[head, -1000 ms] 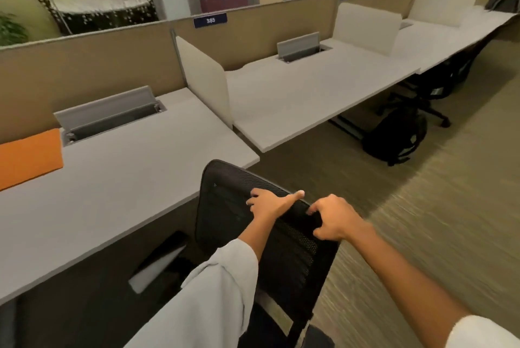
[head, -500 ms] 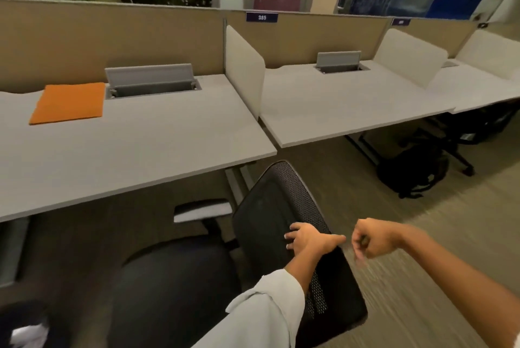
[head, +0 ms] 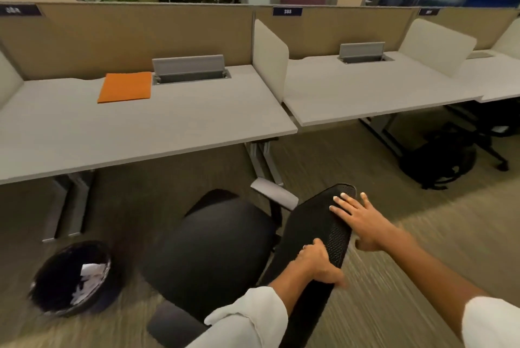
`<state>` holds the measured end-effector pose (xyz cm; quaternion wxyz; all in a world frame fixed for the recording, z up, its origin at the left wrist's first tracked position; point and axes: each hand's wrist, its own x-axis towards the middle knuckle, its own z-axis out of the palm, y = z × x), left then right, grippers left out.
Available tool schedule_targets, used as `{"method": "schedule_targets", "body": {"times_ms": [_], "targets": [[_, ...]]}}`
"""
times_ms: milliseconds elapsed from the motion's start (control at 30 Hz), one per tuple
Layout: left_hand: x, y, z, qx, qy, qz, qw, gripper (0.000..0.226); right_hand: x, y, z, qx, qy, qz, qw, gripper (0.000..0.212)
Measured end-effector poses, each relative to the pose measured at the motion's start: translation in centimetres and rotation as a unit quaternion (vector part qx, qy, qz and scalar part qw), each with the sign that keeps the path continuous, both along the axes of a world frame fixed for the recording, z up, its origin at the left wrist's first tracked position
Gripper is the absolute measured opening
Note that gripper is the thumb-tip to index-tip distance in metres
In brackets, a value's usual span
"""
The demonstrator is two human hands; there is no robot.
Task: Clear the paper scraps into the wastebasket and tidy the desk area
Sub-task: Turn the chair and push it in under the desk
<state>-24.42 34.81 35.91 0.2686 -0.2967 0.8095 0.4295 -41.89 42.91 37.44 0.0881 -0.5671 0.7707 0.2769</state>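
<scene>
A black mesh office chair (head: 225,249) stands in front of the grey desk (head: 135,133), its seat facing the desk. My left hand (head: 316,264) grips the top edge of the chair's backrest (head: 318,223). My right hand (head: 363,221) lies flat on the outside of the backrest, fingers spread. A black wastebasket (head: 70,280) sits on the carpet at the lower left, with white paper scraps (head: 88,280) inside it. An orange folder (head: 126,87) lies flat on the desk next to a grey cable hatch (head: 191,69).
A white divider panel (head: 270,54) separates this desk from the neighbouring desk (head: 365,94). A black backpack (head: 439,161) lies on the floor under that desk, beside another chair's base (head: 495,150). Metal desk legs (head: 264,161) stand just beyond the chair.
The view has swung left and the chair has turned, so its seat and the wastebasket now show. My right hand has opened and come to lie flat on the backrest; my left still grips it.
</scene>
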Motion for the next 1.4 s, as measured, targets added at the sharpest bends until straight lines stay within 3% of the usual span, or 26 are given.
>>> {"method": "schedule_targets", "body": {"times_ms": [133,267,433,567,667,833,1400], "targets": [[6.1,-1.1,0.1,-0.028,-0.01,-0.106,0.994,0.118,3.0,0.2,-1.8,-0.038,-0.072,0.067,0.994,0.081],[12.3,-3.3,0.0,-0.027,0.006,-0.125,0.992,0.107,6.4,-0.1,-1.8,-0.078,-0.138,0.167,0.973,0.067],[19.7,-4.6,-1.4,-0.043,0.043,-0.057,0.997,0.1,10.6,0.3,-2.1,-0.13,-0.192,0.198,0.952,0.088],[23.6,-3.5,-1.6,-0.198,0.048,-0.006,0.979,0.085,12.1,0.7,-2.4,-0.177,-0.224,0.174,0.942,0.094],[25.9,-2.1,-1.7,-0.316,0.064,0.039,0.946,0.096,12.7,0.6,-2.6,-0.214,-0.214,0.16,0.94,0.098],[26.5,-2.5,-2.1,-0.399,0.079,0.09,0.909,0.089,12.7,-0.6,-2.7,-0.228,-0.204,0.154,0.939,0.108],[23.9,-16.0,-1.8,-0.394,0.021,0.081,0.915,0.099,11.2,-13.1,-3.0,-0.247,-0.181,0.152,0.94,0.112]]}}
